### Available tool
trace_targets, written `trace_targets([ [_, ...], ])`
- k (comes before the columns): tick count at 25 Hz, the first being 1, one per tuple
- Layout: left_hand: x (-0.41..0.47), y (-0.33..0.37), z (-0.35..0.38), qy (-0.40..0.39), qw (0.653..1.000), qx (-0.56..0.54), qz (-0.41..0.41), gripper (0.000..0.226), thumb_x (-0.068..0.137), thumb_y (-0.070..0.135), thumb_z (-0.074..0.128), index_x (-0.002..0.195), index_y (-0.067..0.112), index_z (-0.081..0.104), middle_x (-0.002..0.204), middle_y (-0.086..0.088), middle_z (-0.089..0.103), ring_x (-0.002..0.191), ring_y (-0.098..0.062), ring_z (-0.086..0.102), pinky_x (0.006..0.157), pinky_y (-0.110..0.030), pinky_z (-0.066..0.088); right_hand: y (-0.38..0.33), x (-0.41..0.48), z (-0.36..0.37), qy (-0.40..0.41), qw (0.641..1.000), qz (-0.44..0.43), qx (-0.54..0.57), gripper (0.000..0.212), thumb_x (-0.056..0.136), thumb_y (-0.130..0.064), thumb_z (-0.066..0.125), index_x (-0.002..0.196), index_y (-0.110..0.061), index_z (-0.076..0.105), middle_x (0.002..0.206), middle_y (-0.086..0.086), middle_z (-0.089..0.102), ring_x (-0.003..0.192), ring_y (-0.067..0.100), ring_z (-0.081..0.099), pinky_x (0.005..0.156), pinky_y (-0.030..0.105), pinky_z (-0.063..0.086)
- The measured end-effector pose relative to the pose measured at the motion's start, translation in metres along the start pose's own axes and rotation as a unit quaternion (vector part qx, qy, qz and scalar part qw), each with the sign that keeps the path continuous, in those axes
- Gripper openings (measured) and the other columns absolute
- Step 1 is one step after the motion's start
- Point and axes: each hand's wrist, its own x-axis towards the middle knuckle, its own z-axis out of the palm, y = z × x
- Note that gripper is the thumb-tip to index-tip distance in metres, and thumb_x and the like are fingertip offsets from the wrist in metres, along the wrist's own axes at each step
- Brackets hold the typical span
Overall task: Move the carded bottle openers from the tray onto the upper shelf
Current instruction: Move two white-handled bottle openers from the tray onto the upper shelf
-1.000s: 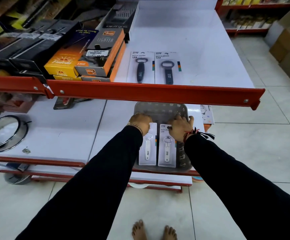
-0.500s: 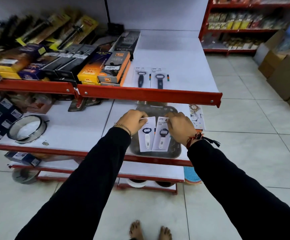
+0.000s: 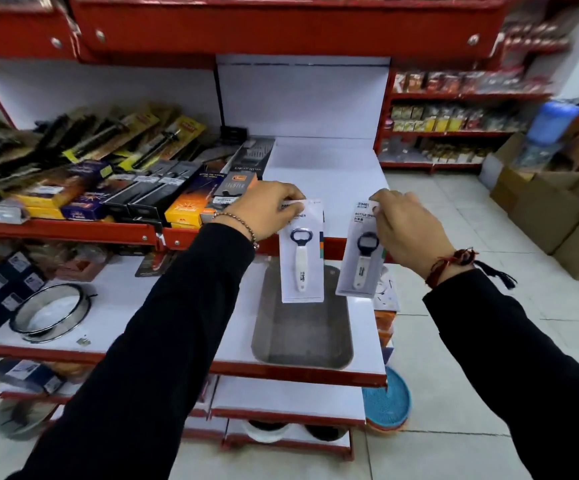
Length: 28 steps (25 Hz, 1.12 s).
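My left hand (image 3: pixel 267 210) pinches the top edge of a carded bottle opener (image 3: pixel 302 261) with a white handle, which hangs upright in the air. To its right, my right hand (image 3: pixel 407 227) grips the top of a second carded bottle opener (image 3: pixel 360 268), also hanging. Both cards float in front of the upper shelf (image 3: pixel 329 174) and its red front rail, above the grey tray (image 3: pixel 301 334) on the lower shelf. No card shows in the tray. The two openers laid earlier on the upper shelf are hidden behind my hands and the cards.
Boxed lighters and packaged tools (image 3: pixel 191 199) crowd the upper shelf's left part. A round metal sieve (image 3: pixel 50 311) sits on the lower shelf at left. A higher red shelf (image 3: pixel 281 26) overhangs above. Cardboard boxes (image 3: pixel 551 209) stand on the tiled floor at right.
Both hands have lifted the two white-handled carded openers out of the tray, up to the level of the upper shelf and further apart. The view has tilted upward.
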Motion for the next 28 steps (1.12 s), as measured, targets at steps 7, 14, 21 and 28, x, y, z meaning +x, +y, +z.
trace_targets([
  [7, 0.092, 0.018, -0.023, -0.008, 1.0, -0.014, 0.003, 0.027, 0.099, 0.021, 0.052, 0.118, 0.011, 0.068, 0.102, -0.002, 0.068, 0.105, -0.02, 0.063, 0.082, -0.019, 0.036, 0.035, 0.084, -0.026, 0.001, 1.0, 0.018, 0.012, 0.026, 0.093, -0.016, 0.034, 0.106, -0.006, 0.054, 0.094, 0.015, 0.061, 0.094, 0.034, 0.055, 0.07, 0.039, 0.044],
  [14, 0.184, 0.003, 0.025, -0.09, 0.995, -0.027, -0.032, 0.022, 0.099, 0.021, 0.052, 0.101, 0.009, 0.07, 0.1, -0.007, 0.067, 0.09, -0.018, 0.053, 0.081, -0.024, 0.039, 0.073, 0.148, 0.003, -0.12, 0.99, 0.077, 0.019, 0.038, 0.094, -0.012, 0.038, 0.128, -0.006, 0.054, 0.124, 0.023, 0.064, 0.112, 0.04, 0.06, 0.085, 0.038, 0.047],
  [21, 0.205, -0.026, 0.078, -0.159, 0.984, -0.015, -0.083, 0.021, 0.099, 0.025, 0.053, 0.106, 0.017, 0.071, 0.102, -0.005, 0.066, 0.099, -0.021, 0.058, 0.087, -0.024, 0.04, 0.096, 0.159, 0.042, -0.189, 0.973, 0.126, 0.049, 0.042, 0.093, -0.013, 0.036, 0.132, -0.011, 0.052, 0.127, 0.021, 0.062, 0.11, 0.036, 0.059, 0.087, 0.036, 0.048],
  [28, 0.198, -0.029, 0.1, -0.115, 0.987, 0.095, -0.062, 0.028, 0.096, 0.043, 0.052, 0.116, 0.036, 0.069, 0.116, 0.008, 0.071, 0.117, -0.02, 0.058, 0.107, -0.041, 0.028, 0.101, 0.152, 0.066, -0.213, 0.969, 0.125, 0.004, 0.034, 0.091, -0.019, 0.042, 0.12, -0.024, 0.059, 0.131, 0.009, 0.059, 0.116, 0.033, 0.055, 0.096, 0.043, 0.048],
])
